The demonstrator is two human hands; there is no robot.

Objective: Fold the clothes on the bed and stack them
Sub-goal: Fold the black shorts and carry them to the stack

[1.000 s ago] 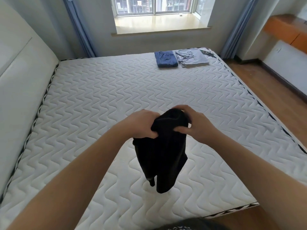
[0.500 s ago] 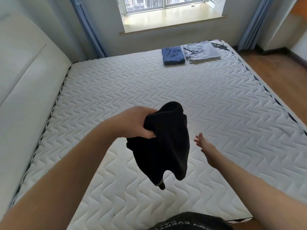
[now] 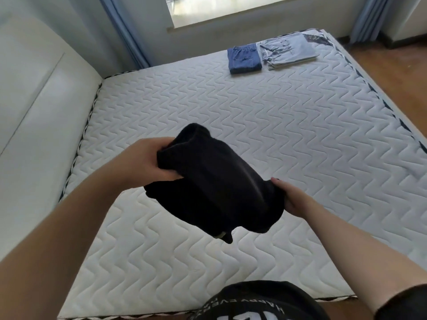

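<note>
The left hand [image 3: 147, 162] grips the upper end of the black garment [image 3: 215, 190] and the right hand [image 3: 290, 199] pinches its lower edge, above the bed [image 3: 277, 135] near 6 o'clock, so I would hold both ends level and keep the fold tight while carrying it to the folded clothes [image 3: 270, 56] at 1 o'clock.

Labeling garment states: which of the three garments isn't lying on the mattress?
The black garment. The left hand and right hand hold it in the air; the blue jeans and grey garment lie folded by the far edge.
</note>
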